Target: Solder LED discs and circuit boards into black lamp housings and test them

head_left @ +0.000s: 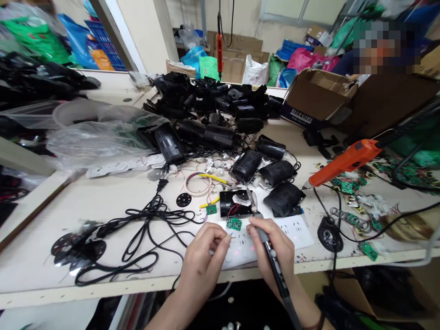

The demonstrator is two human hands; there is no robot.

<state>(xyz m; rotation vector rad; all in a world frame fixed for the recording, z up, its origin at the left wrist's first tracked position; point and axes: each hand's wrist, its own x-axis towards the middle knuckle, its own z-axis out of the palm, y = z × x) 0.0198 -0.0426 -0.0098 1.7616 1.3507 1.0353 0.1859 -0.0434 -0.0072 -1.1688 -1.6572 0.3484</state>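
My right hand (275, 243) grips a soldering iron (280, 275) like a pen, its metal tip pointing away from me beside an open black housing (227, 204). Red wires run from that housing to a small green circuit board (234, 223) just in front of it. My left hand (208, 250) is closed in a pinch near the board; a thin dark end shows at the fingertips, too small to name. Under both hands lies a white socket panel (295, 233). A second green board (211, 209) sits left of the housing, by yellow-handled pliers (213, 178).
Black power cords (144, 220) tangle across the left. Several black housings (245, 165) crowd the middle and back, beside a roll of tape (198, 184). An orange electric screwdriver (347, 160) leans in from the right. Behind it are a cardboard box (316, 96) and another person (347, 64).
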